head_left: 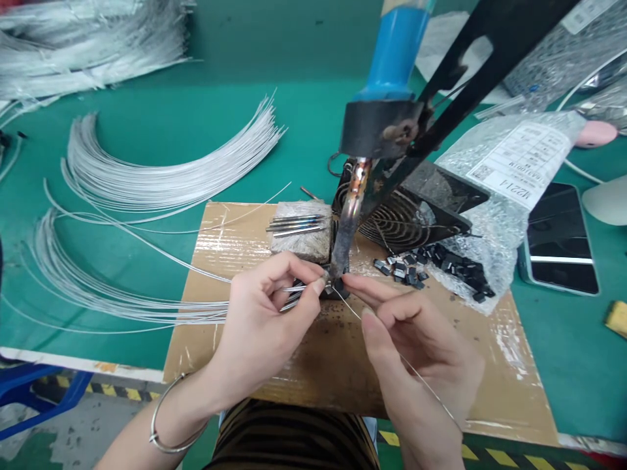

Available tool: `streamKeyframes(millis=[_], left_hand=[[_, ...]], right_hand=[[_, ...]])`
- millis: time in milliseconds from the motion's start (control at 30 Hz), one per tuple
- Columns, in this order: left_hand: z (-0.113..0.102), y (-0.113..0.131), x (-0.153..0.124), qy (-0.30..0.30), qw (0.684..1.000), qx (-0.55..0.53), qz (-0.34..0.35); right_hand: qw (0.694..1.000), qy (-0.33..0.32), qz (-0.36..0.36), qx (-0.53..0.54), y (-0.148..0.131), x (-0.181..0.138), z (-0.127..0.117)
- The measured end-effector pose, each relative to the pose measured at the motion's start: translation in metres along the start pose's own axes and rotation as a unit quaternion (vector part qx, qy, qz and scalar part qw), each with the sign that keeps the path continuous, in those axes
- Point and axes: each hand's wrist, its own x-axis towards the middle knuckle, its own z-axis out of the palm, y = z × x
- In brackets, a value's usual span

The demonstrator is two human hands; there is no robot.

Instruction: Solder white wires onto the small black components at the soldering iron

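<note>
My left hand [264, 313] is closed in a pinch on the ends of several thin white wires [147, 307] that sweep in from the left. My right hand [411, 352] pinches a thin solder wire [426, 385] that runs back over my palm. Both pinches meet under the tip of a fixed soldering iron [349, 228] with a blue handle [396, 52], clamped to a black stand. The tip touches a small dark part between my fingers. All this sits over a taped cardboard sheet [274, 365].
Curved bundles of white wire [161, 176] lie on the green table to the left. A grey block [301, 241] carries metal pins. Small black parts [406, 267] spill from a bubble-wrap bag [494, 215]. A fan grille [396, 222] stands behind the iron, a phone [558, 241] lies to the right.
</note>
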Motion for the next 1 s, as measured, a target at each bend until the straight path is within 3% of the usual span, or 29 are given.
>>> streamKeyframes(millis=[1000], left_hand=[[-0.0010, -0.0040, -0.0010, 0.003, 1.000, 0.004, 0.024]], right_hand=[[1.000, 0.002, -0.019, -0.002, 0.0002, -0.0006, 0.0025]])
